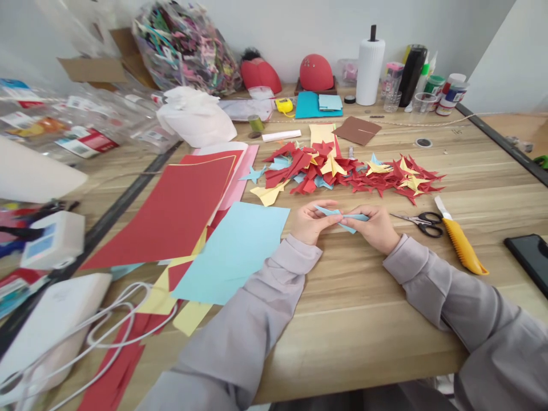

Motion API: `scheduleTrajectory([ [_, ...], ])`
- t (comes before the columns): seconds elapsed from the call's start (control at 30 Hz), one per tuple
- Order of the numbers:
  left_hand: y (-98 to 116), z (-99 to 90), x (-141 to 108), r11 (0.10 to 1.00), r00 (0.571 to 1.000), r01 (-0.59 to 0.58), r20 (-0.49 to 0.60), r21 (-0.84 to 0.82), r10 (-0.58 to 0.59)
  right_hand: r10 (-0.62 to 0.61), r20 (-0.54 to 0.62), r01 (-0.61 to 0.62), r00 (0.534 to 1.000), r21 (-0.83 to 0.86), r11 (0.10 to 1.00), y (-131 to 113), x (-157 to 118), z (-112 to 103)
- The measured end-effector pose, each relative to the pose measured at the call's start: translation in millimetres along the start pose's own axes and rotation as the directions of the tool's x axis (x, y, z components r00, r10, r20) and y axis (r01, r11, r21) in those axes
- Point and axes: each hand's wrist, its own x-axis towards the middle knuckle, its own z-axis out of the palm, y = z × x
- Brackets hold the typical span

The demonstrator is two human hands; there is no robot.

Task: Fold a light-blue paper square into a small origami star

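Observation:
My left hand (311, 222) and my right hand (375, 227) come together over the middle of the table. Between their fingertips they pinch a small light-blue folded paper star (347, 228), its points sticking out on several sides. Just beyond the hands lies a long heap of folded paper stars (331, 165) in red, yellow and blue. Black-handled scissors (428, 221) and a yellow utility knife (464, 245) rest to the right of my right hand. On the left, near my left forearm, a light-blue paper sheet (240, 251) overlaps other coloured paper.
A stack of red sheets (166, 211) lies further left, near a white power bank (53, 331) with a coiled cable. At the back stand a white bottle (370, 71), a black flask (412, 75) and several jars. A phone (531, 257) sits at the right edge.

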Motion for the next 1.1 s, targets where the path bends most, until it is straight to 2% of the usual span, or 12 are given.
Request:
scheduleTrajectory([
  [0.13,-2,0.3,0,0.999,1.0,-0.009,-0.022,0.039,0.01,-0.012,-0.016,0.012,1.0,0.01,1.0,-1,0,0],
  [0.33,3,4.7,0,0.996,0.995,-0.027,-0.1,-0.084,0.019,0.034,-0.027,-0.032,0.999,0.062,0.998,3,1,0],
  [0.47,3,5.6,0,0.994,0.992,-0.003,-0.128,-0.113,-0.012,0.017,-0.011,-0.016,1.0,0.064,0.998,9,2,-1],
  [0.67,2,4.4,0,0.996,0.992,-0.006,-0.128,-0.094,-0.006,0.032,-0.009,-0.032,0.999,0.071,0.997,11,2,-2],
  [0.8,-1,2.9,1,0.999,0.997,-0.017,-0.081,-0.041,0.014,0.014,0.0,-0.014,1.0,0.068,0.998,10,2,-2],
  [1.1,-5,-1.4,3,0.993,0.991,-0.113,-0.066,0.045,0.115,-0.003,0.04,0.003,0.999,0.021,1.0,4,1,-2],
])
